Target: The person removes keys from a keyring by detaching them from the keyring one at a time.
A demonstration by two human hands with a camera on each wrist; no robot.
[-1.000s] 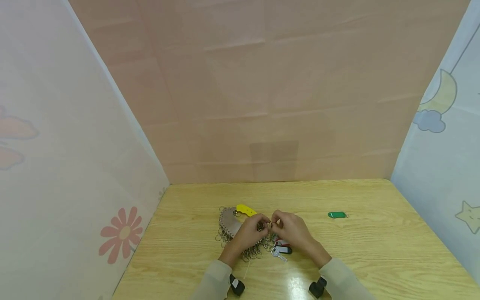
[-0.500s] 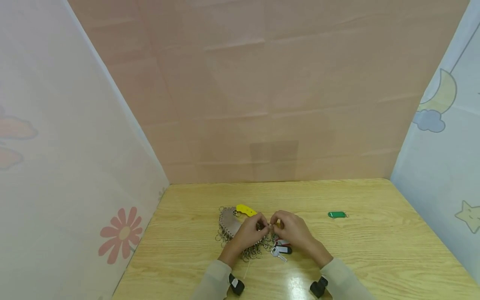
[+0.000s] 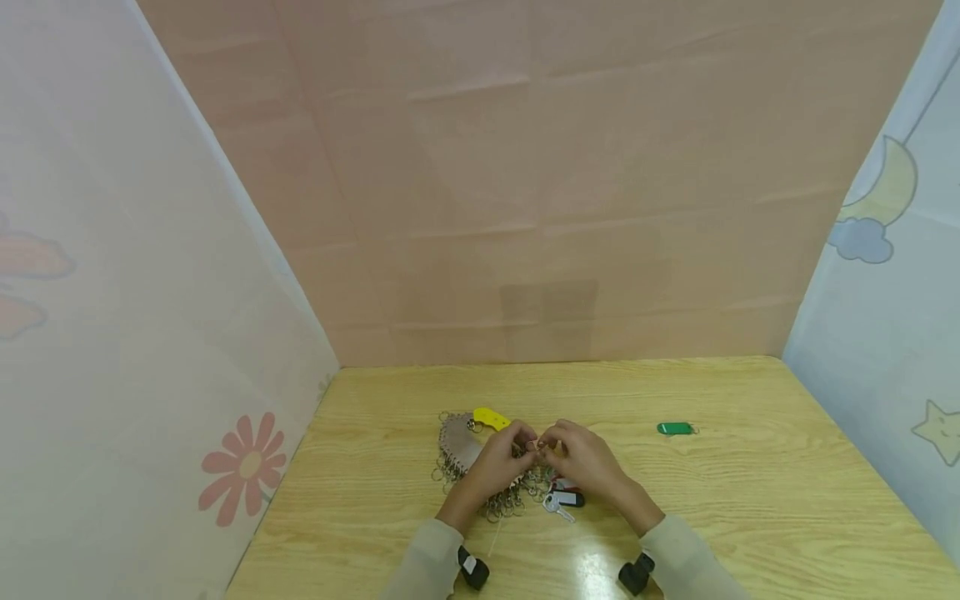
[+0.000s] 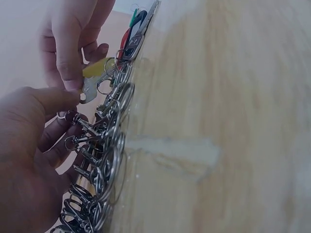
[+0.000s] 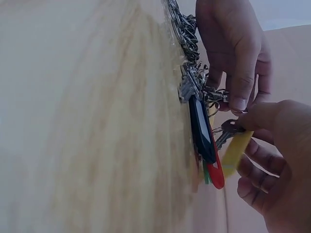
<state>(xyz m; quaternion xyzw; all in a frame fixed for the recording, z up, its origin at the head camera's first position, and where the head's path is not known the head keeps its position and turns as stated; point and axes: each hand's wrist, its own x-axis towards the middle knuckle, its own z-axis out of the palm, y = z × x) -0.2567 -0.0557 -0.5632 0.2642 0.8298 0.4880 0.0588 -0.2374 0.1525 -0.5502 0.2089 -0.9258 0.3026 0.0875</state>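
Note:
Fingertips of both hands nearly meet over a grey curved plate [image 3: 459,440] edged with metal rings and clasps [image 4: 99,170]. My left hand [image 3: 491,468] pinches a small ring or clasp at the plate's right end; the fingertips partly hide it. Between thumb and finger my right hand [image 3: 591,467] pinches a key [image 5: 232,128], with a yellow tag [image 5: 237,151] beside it under the fingers. A black tag [image 5: 201,128], a red tag [image 5: 216,175] and a silver key [image 3: 558,507] lie just below the hands. Whether the pinched ring and key are linked, I cannot tell.
Beyond my left hand, a yellow handle [image 3: 491,418] projects from the plate. A green tag [image 3: 675,428] with a ring lies on the wooden table [image 3: 750,500] to the right. A thin pale strip [image 3: 495,537] lies near the left wrist. Patterned panels stand on both sides.
The fingertips have shifted slightly, the right ones a little to the left, and both hands still pinch. The plate and the tags on the table have not visibly moved.

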